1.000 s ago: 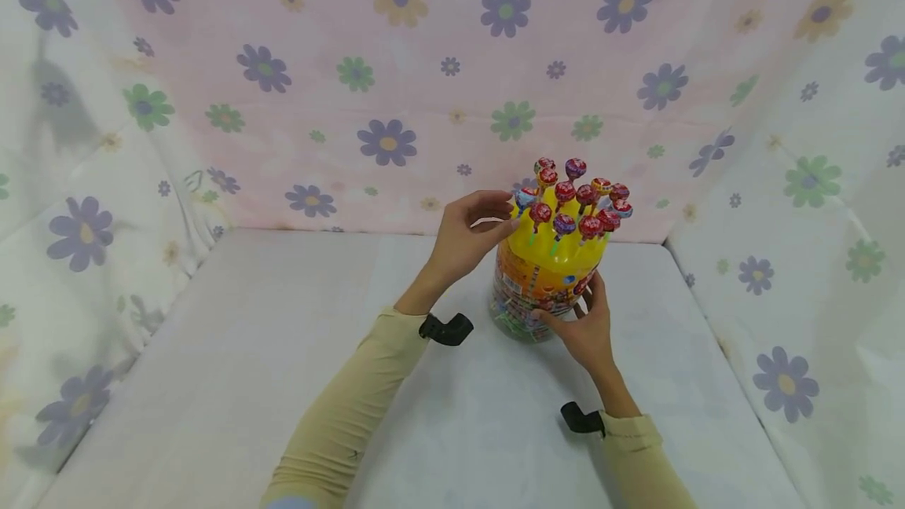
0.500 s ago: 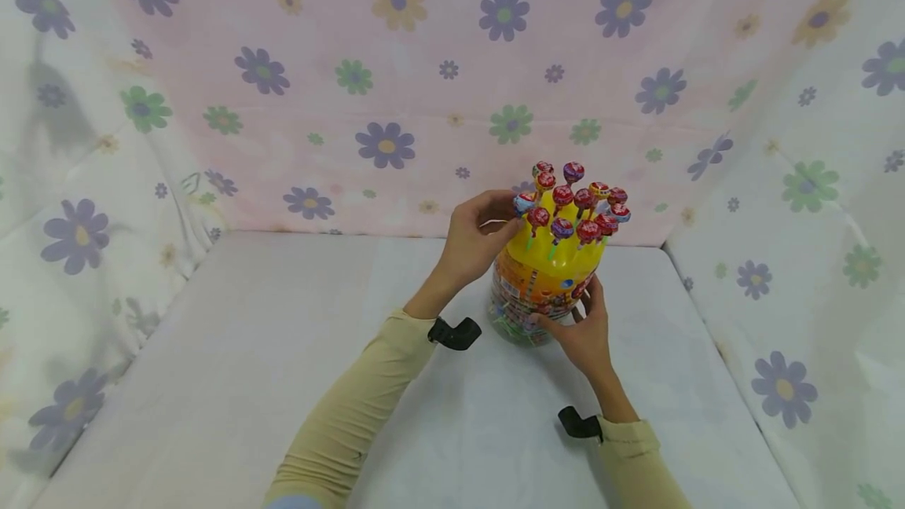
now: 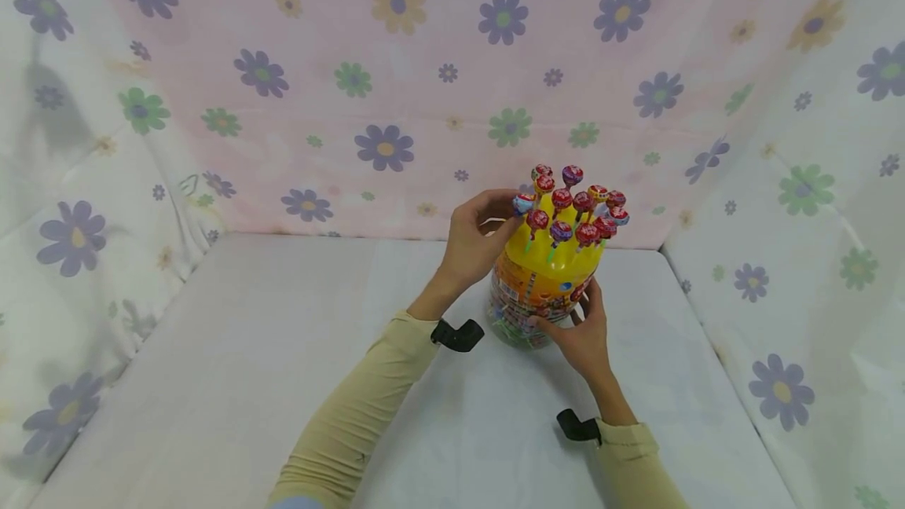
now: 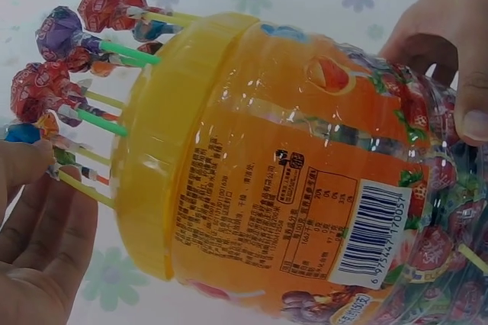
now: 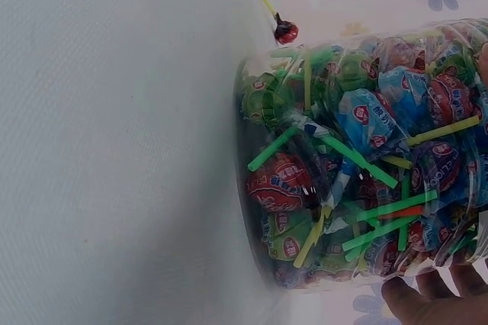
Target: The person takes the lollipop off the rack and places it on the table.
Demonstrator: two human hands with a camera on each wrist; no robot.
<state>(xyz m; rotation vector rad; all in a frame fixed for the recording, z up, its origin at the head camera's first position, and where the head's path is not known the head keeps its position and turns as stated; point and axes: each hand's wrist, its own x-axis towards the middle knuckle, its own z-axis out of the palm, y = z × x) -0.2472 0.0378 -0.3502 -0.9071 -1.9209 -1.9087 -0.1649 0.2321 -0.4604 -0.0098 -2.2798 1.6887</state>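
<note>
A clear plastic jar (image 3: 511,293) with an orange label stands upright on the table, full of wrapped lollipops. Its yellow lid (image 4: 183,142) carries several lollipops (image 3: 562,199) stuck in by their sticks. My left hand (image 3: 475,240) pinches the blue-wrapped lollipop (image 3: 522,205) at the lid's left edge between thumb and fingers; in the left wrist view its yellow stick reaches the lid. Lower down, my right hand (image 3: 587,342) grips the jar's near right side, thumb in front and fingers round the far side. Part of those fingers is hidden behind the jar.
In the right wrist view a single red lollipop (image 5: 285,31) with a yellow stick lies behind the jar's base. The white table (image 3: 297,352) ends at a flowered cloth backdrop (image 3: 424,93) at the back and sides.
My left hand has moved slightly right, and its fingers have closed on the blue-wrapped lollipop. The right hand keeps its grip on the jar. The head view has shifted slightly.
</note>
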